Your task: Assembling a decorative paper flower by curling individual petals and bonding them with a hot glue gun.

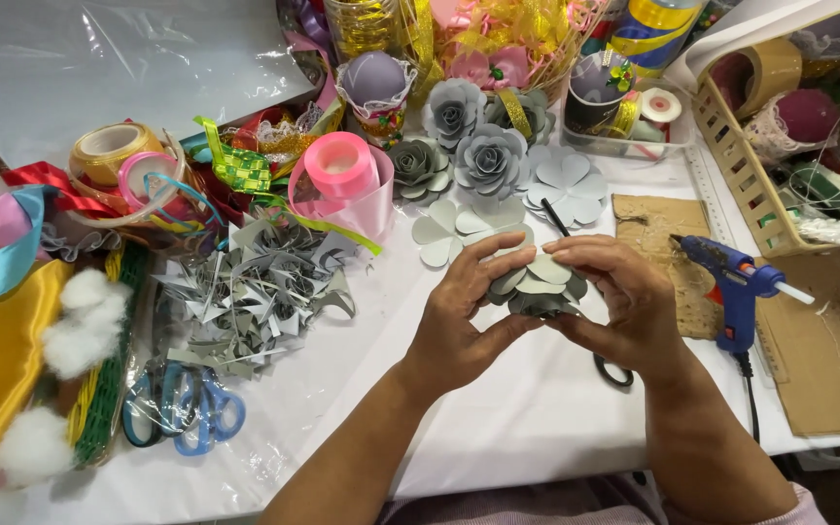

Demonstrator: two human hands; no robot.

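Fingers (pixel 498 255) of the left hand (pixel 459 321) and right hand (pixel 624 301) closed around a grey paper flower (pixel 540 288), pressing its petals together above the table (pixel 517 418). A blue glue gun (pixel 731 282) lay just beside the right hand, propped on cardboard (pixel 828 360), likely to catch drips.

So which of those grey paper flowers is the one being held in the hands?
The half-built grey flower near the table's front, pinched between the left hand and right hand. The finished rolled roses and flat petal cutouts lie untouched behind.
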